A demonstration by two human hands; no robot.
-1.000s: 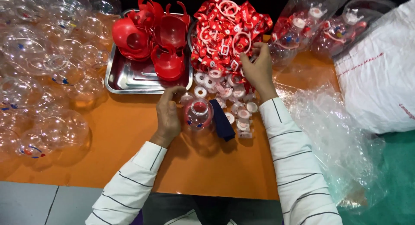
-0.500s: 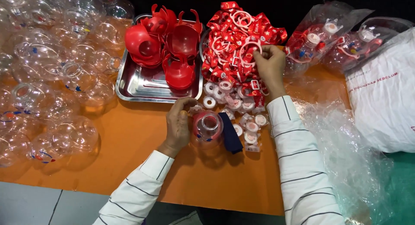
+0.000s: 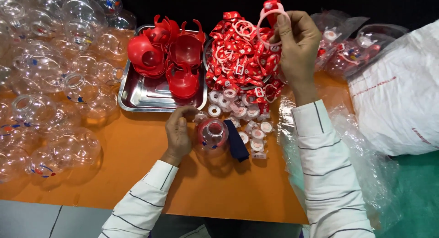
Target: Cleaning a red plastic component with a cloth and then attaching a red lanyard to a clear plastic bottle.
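Pick-up step of an assembly job, judging by the layout: right hand (image 3: 298,41) was raised over the red strap pile (image 3: 240,59), fingers pinched on a pale pink ring (image 3: 270,11) with a red strap hanging from it, lifted clear of the heap. Left hand (image 3: 177,132) rested on the orange table (image 3: 137,174), fingers curled against a clear globe (image 3: 212,135), steadying it upright just in front of the person. Next move probably called for bringing the ring down to the globe's red-lined neck and lining it up squarely. Globe was thin, glossy, round plastic; straps looked like flat woven ribbon. Small white round caps (image 3: 247,114) lay scattered between pile and globe. A dark blue strip (image 3: 236,144) touched the globe's right side. Steel tray (image 3: 151,98) held shiny red moulded cups (image 3: 180,59). More clear globes (image 3: 50,82) were heaped at left, crinkly bags (image 3: 356,50) at right.
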